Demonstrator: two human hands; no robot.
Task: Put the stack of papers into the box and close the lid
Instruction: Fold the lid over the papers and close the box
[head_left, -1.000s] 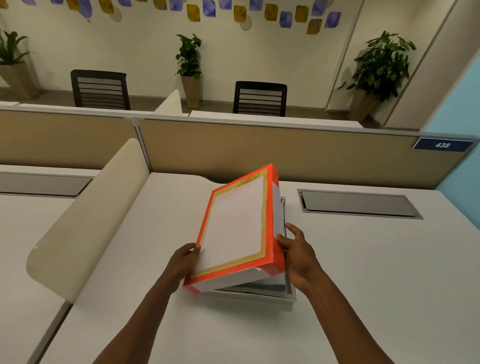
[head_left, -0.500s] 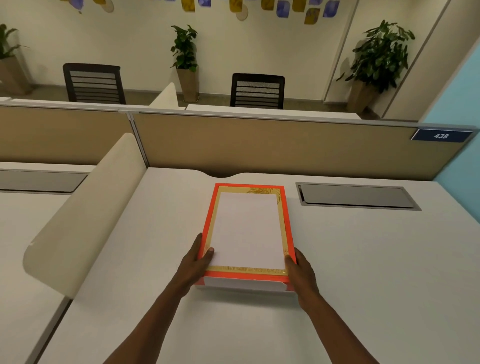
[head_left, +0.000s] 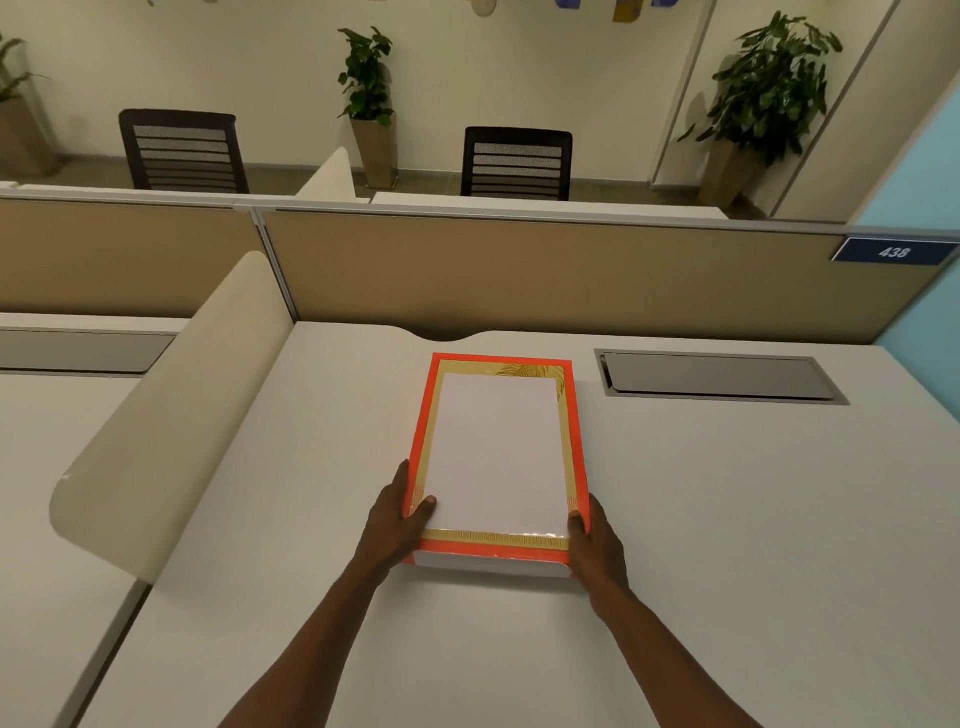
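A flat box lies on the white desk (head_left: 727, 519), its orange-edged lid (head_left: 498, 452) with a gold border and white centre resting level on top. A strip of the white box base (head_left: 488, 565) shows under the lid's near edge. My left hand (head_left: 397, 525) grips the lid's near left corner, thumb on top. At the near right corner my right hand (head_left: 595, 540) holds the lid the same way. The stack of papers is hidden from view.
A curved cream divider (head_left: 171, 415) rises left of the box. Right of the box a grey cable hatch (head_left: 719, 375) is set into the desk. A tan partition (head_left: 519, 270) runs along the far edge.
The lid was tilted up on its left side a second ago; it has come down flat onto the box base. Both hands stayed on its near corners.
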